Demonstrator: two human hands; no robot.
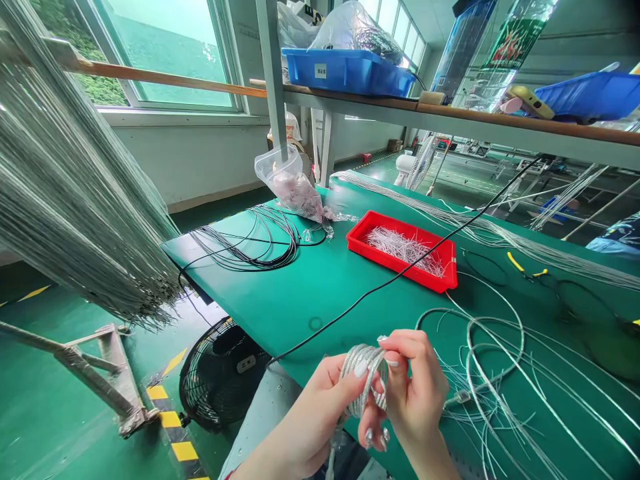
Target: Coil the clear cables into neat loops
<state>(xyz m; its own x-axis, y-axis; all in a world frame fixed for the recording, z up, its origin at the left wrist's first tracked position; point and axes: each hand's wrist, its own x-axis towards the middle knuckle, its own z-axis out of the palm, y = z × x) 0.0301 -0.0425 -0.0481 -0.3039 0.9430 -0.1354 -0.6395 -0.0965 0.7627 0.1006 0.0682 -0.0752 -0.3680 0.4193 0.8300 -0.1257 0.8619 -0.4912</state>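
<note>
A small coil of silvery braided cable (361, 380) is held up over the near edge of the green table (320, 293). My left hand (320, 407) is closed around the coil's left side, thumb pressed on top. At the coil's right side my right hand (417, 387) pinches with thumb and forefinger near its upper edge; part of the cable is hidden by the fingers. A cable end hangs below the coil. Right of my hands lie loose loops of pale cable (473, 333) and thin cut strands.
A red tray (353, 245) holds short clear strips. Black cable coils (285, 257) and a plastic bag (300, 193) lie behind. Yellow-handled pliers (515, 262) are at right. A black cord crosses the table. Below left stands a black fan (220, 380); a shelf (450, 120) spans above.
</note>
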